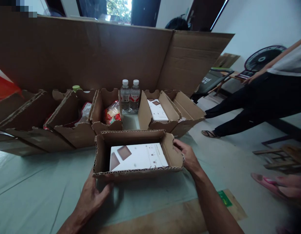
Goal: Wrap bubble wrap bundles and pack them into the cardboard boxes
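Between my two hands is a brown cardboard bin (pixel 138 175), turned sideways, with its cut edges facing me. A flat white box (pixel 140 157) with brown squares printed on it lies inside. My left hand (pixel 92 191) grips the bin's lower left corner, thumb along the front and the other fingers hidden behind or under it. My right hand (pixel 188 156) clasps the right end wall, its fingertips at the notched edge. Just behind, two clear water bottles (pixel 134 97) with white caps stand upright in a gap in the row of bins.
Along the back stand more cardboard bins (pixel 73 133), some holding red packets (pixel 112 112) and another white box (pixel 157 110). A tall cardboard panel (pixel 104 55) rises behind them. At right are a person in dark trousers (pixel 238 97), a fan (pixel 261 60) and a wooden stool (pixel 294 154).
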A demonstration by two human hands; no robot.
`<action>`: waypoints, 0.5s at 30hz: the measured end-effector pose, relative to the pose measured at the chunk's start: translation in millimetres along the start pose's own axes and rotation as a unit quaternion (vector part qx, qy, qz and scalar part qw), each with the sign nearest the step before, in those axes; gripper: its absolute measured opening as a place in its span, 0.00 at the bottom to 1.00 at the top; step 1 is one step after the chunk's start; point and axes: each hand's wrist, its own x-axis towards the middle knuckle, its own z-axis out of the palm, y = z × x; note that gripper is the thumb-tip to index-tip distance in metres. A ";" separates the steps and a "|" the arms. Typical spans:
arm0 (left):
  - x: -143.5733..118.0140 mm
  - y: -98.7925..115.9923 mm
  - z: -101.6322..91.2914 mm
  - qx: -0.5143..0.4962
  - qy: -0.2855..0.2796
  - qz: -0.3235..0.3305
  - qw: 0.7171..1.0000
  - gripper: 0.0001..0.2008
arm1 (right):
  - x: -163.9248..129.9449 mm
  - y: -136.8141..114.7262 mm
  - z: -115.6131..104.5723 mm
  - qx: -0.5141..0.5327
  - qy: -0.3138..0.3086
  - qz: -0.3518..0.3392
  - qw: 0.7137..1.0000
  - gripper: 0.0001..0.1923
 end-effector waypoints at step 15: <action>0.7 -3.9 3.1 0.021 -0.004 -0.023 0.999 0.21 | 42.1 -48.8 -31.3 -0.234 0.092 -0.076 0.965 0.19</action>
